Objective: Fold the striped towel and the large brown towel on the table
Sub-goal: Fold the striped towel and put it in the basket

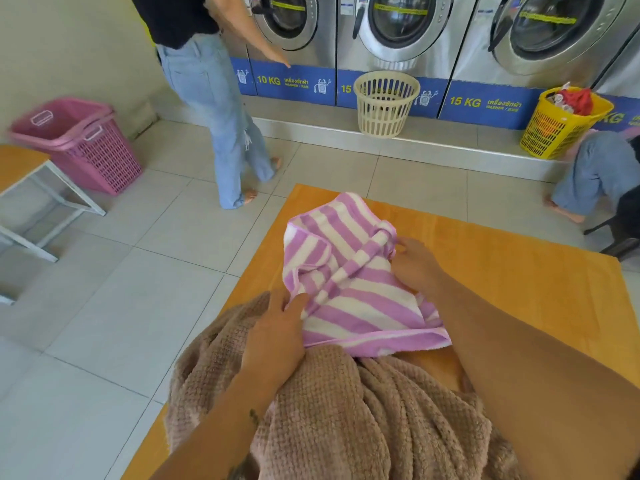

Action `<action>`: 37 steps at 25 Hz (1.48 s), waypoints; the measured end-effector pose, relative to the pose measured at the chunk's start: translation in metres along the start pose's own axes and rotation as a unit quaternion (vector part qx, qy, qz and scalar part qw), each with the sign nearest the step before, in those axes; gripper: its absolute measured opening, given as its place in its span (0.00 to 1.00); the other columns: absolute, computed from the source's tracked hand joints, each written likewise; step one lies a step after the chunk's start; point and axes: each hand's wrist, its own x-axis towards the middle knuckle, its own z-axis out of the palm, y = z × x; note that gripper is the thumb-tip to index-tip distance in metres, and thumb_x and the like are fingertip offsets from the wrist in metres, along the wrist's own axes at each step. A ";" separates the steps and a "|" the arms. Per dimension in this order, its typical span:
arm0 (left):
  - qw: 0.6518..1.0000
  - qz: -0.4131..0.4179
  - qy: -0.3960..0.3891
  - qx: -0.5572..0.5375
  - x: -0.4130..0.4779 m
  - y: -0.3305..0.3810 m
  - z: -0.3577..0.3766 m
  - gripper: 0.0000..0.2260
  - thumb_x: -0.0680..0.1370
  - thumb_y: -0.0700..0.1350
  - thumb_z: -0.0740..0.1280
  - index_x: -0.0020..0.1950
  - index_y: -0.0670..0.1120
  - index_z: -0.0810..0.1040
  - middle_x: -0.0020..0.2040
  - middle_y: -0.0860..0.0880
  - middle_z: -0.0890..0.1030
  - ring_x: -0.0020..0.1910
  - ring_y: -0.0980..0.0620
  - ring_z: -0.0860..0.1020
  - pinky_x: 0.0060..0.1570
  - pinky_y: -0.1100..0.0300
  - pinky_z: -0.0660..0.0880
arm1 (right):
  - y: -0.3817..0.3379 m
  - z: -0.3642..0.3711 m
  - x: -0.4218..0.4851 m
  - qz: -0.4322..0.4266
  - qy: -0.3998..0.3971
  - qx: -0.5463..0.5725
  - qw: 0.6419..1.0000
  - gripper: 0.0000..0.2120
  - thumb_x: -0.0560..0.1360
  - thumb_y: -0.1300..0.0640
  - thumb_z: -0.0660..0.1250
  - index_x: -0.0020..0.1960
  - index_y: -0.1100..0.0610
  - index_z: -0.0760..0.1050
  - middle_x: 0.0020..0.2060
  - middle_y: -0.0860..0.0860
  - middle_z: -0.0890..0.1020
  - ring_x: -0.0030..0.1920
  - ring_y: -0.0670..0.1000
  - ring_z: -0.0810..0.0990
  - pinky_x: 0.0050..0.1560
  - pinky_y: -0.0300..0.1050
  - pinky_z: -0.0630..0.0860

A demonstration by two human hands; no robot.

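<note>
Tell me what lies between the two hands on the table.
In the head view, the bunched purple-and-white striped towel fills the gap between the left hand and the right hand, both gripping it. Its near edge overlaps the brown waffle-knit towel.

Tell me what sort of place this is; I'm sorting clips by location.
Most likely a self-service laundry: a row of front-loading washers marked 10 KG and 15 KG, plastic laundry baskets before them, and a wooden table for folding.
</note>
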 end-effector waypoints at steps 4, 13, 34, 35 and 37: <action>0.999 -0.017 -0.014 -0.026 0.001 0.000 0.010 0.22 0.81 0.42 0.58 0.74 0.56 0.63 0.67 0.47 0.64 0.49 0.42 0.78 0.43 0.48 0.77 | 0.002 0.018 0.013 -0.006 0.029 -0.016 0.999 0.10 0.77 0.61 0.60 0.55 0.57 0.78 0.48 0.53 0.81 0.44 0.55 0.77 0.38 0.44 0.68; 0.982 0.033 0.091 -0.161 0.021 0.029 -0.012 0.21 0.79 0.33 0.58 0.67 0.51 0.76 0.54 0.49 0.78 0.41 0.45 0.77 0.39 0.50 0.76 | 0.013 -0.004 -0.032 -0.081 0.085 0.067 0.991 0.08 0.77 0.54 0.57 0.45 0.51 0.75 0.36 0.50 0.80 0.34 0.51 0.78 0.33 0.48 0.71; 0.933 0.259 0.229 -0.100 -0.074 0.212 -0.102 0.15 0.75 0.37 0.59 0.57 0.48 0.80 0.50 0.46 0.76 0.45 0.44 0.76 0.40 0.49 0.76 | 0.043 -0.246 -0.259 -0.161 0.068 0.113 0.978 0.06 0.76 0.68 0.68 0.45 0.60 0.80 0.39 0.58 0.81 0.42 0.52 0.79 0.47 0.51 0.81; 0.931 0.258 0.241 -0.095 -0.082 0.220 -0.102 0.15 0.75 0.41 0.57 0.55 0.46 0.80 0.48 0.45 0.75 0.42 0.42 0.75 0.38 0.49 0.75 | 0.052 -0.247 -0.269 -0.153 0.047 0.111 0.981 0.07 0.73 0.71 0.69 0.47 0.61 0.80 0.39 0.58 0.82 0.42 0.52 0.80 0.47 0.49 0.81; 0.926 0.250 0.268 -0.085 -0.092 0.233 -0.103 0.18 0.74 0.47 0.53 0.52 0.45 0.81 0.46 0.44 0.75 0.37 0.42 0.73 0.33 0.52 0.72 | 0.067 -0.254 -0.286 -0.148 0.029 0.080 0.985 0.12 0.70 0.75 0.68 0.48 0.61 0.80 0.38 0.54 0.81 0.39 0.49 0.79 0.39 0.39 0.77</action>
